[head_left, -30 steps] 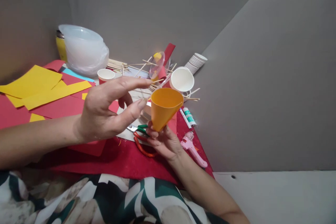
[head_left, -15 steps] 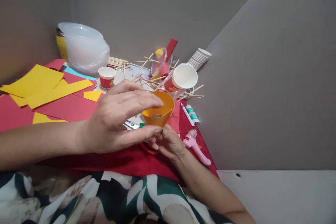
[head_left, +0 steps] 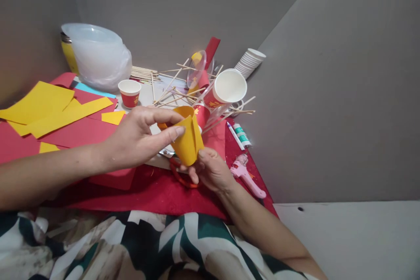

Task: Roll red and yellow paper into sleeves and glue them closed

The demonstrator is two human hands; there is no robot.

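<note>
A rolled piece of yellow paper (head_left: 186,140), curved into a cone-like tube, is held between both hands above the table's front. Its overlapping edge faces me. My left hand (head_left: 144,135) pinches its upper left side, thumb outside and fingers reaching in at the rim. Lower down, my right hand (head_left: 213,168) grips the narrow end between thumb and fingers. Beneath the paper lie scissors (head_left: 179,177) with orange handles, partly hidden by the paper and my right hand. A red paper cup (head_left: 201,116) sits just behind the roll.
Yellow sheets (head_left: 49,103) lie over red paper on the left. A small cup (head_left: 129,93), plastic bowls (head_left: 98,57), scattered wooden sticks (head_left: 170,94) and a large tilted cup (head_left: 230,86) stand behind. A pink glue gun (head_left: 247,177) rests at the right edge, near a marker (head_left: 235,135).
The yellow paper roll has tipped, its rim swinging left and its seam now facing me. My left hand has moved up and left, its thumb now on the paper's outer side.
</note>
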